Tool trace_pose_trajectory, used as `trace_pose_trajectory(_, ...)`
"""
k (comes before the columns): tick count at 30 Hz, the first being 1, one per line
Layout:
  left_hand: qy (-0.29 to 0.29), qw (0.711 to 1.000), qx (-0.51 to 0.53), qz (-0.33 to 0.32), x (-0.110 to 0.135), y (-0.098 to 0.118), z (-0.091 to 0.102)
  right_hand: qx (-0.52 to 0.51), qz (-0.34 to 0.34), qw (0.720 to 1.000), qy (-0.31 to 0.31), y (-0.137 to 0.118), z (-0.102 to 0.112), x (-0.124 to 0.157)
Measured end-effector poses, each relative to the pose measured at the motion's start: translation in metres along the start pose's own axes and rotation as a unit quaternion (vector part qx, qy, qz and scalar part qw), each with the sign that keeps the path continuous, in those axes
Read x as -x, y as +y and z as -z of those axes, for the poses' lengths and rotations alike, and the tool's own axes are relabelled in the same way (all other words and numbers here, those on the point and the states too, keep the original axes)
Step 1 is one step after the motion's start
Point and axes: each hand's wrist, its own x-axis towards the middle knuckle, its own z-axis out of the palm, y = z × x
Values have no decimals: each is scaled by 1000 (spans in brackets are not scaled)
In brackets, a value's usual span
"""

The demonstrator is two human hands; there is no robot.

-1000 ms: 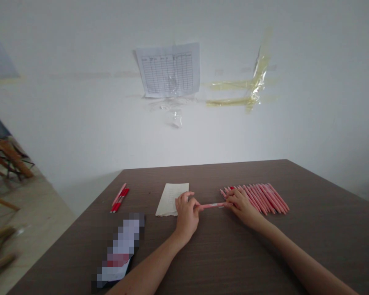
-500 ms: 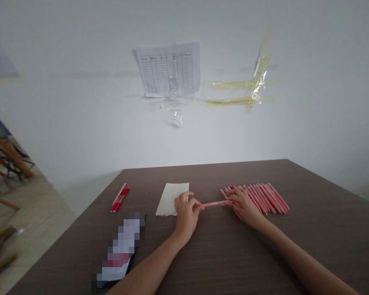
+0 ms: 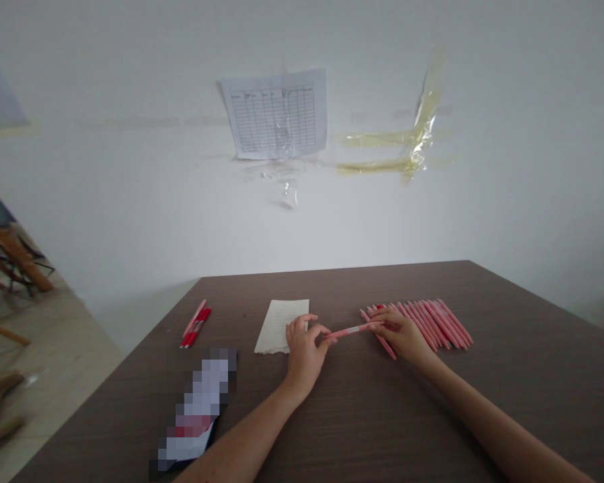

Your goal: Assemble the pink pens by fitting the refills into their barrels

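Both my hands hold one pink pen [image 3: 353,329] level above the brown table [image 3: 372,416]. My left hand [image 3: 305,352] pinches its left end, with its fingers closed, just right of a white paper slip [image 3: 282,325]. My right hand [image 3: 403,333] grips the pen's right end and lies over the near edge of a row of several pink pens [image 3: 435,323]. Another pink pen [image 3: 385,346] lies under my right hand.
Three red and pink pens [image 3: 195,323] lie at the table's left. A blurred flat object [image 3: 198,406] lies near the left front edge. A printed sheet [image 3: 276,113] and yellowed tape [image 3: 407,141] hang on the white wall. Wooden furniture [image 3: 5,261] stands at the far left.
The pen's right end has lifted a little and tilted up. My right hand has shifted slightly to the right over the row. My left hand has stayed put.
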Motion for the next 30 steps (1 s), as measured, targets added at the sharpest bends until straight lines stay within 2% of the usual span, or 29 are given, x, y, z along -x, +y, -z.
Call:
trace_pose_trajectory(4,-1,1000,1,-8,0,2,1,-65,-49,997,3,-5,-2,3)
trace_pose_trajectory(7,-9,1000,-3,-18,0,4,2,-198,-109,974,25,-9,-5,5)
trace_pose_trajectory(10,-16,1000,-7,-22,0,4,2,-360,-154,918,58,-10,-5,5)
trace_pose_trajectory(13,-27,1000,-14,-7,0,4,3,-481,-182,856,62,-9,-1,3)
trace_pose_trajectory(16,-35,999,-19,5,0,7,5,-553,-203,805,68,-6,5,0)
trace_pose_trajectory(18,-40,999,-22,7,0,8,5,-576,-217,784,81,-3,8,-2)
trace_pose_trajectory(21,-43,999,-28,14,0,10,6,-589,-227,769,96,-2,12,-3)
trace_pose_trajectory(25,-40,999,-31,20,1,10,6,-608,-230,756,81,-4,16,-3)
trace_pose_trajectory(30,-40,998,-38,25,1,11,5,-601,-228,763,74,-7,20,-4)
